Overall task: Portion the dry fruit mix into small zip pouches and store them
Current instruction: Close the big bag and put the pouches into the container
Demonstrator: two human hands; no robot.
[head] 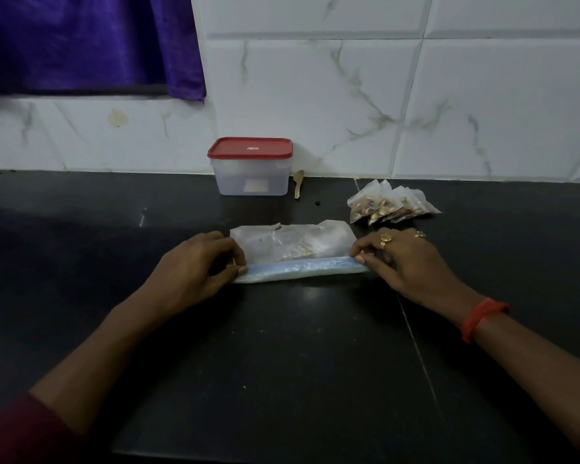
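Note:
A large clear zip bag [292, 244] with a blue zip strip lies flat on the dark counter [265, 346], a little dry fruit mix showing inside. My left hand [198, 266] pinches the left end of the strip. At the strip's right end my right hand [402, 262] pinches it too. Several small filled zip pouches [390, 204] lie in an overlapping row behind my right hand. A clear plastic box with a red lid [251, 167] stands shut against the tiled wall.
A small wooden spoon [298, 184] leans beside the box. One dark crumb [317, 203] lies on the counter near it. A purple cloth [91, 45] hangs at the upper left over the wall.

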